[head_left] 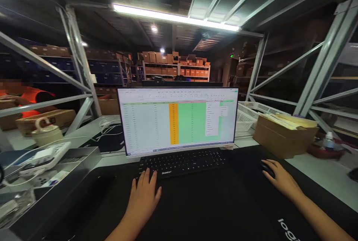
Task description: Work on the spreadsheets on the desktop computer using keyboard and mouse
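Observation:
A monitor [179,121] stands in front of me with a spreadsheet that has orange and green columns. Below it lies a black keyboard [184,162] on a black desk mat [212,203]. My left hand [144,196] lies flat with fingers stretched out, its fingertips touching the keyboard's lower left edge. My right hand [281,179] is curved over a black mouse [266,169] to the right of the keyboard, gripping it.
A brown cardboard box [283,136] with papers stands right of the monitor, white baskets [246,116] behind it. At left are a clear tray [41,166] with small devices, a beige jug [46,133] and boxes. Metal rack struts frame the desk; a person in orange sits far left.

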Tool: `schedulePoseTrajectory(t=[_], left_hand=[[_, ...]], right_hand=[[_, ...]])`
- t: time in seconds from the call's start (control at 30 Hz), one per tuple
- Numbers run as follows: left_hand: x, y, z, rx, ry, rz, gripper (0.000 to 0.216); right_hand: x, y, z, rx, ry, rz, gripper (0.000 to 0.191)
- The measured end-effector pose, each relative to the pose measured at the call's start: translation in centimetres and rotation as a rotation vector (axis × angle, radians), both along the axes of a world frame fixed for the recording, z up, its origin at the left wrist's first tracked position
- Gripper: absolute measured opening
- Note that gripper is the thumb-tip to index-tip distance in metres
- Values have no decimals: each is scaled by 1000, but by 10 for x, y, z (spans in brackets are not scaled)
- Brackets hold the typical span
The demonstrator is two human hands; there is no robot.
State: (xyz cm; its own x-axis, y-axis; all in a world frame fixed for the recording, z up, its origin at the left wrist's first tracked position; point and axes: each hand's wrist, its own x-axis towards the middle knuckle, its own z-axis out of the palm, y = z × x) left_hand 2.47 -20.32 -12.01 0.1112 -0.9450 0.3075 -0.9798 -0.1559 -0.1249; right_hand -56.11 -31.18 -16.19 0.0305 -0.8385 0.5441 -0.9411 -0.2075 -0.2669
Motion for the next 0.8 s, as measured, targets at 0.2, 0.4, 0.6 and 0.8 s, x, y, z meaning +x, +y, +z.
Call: schedulePoseTrajectory(t=[0.2,0.4,0.6,0.8], left_hand=[[3,-6,-2,36,-58,17,59],[4,-6,-2,-8,-27,-2,60],[7,-8,-7,-54,-39,-28,61],[8,-9,-8,-55,-43,-34,60]], right_hand=[[-5,11,6,95,-9,-34,43],[10,14,13,61,-2,-16,44],[20,16,20,83,29,-51,45],[19,18,21,86,35,-48,43]])
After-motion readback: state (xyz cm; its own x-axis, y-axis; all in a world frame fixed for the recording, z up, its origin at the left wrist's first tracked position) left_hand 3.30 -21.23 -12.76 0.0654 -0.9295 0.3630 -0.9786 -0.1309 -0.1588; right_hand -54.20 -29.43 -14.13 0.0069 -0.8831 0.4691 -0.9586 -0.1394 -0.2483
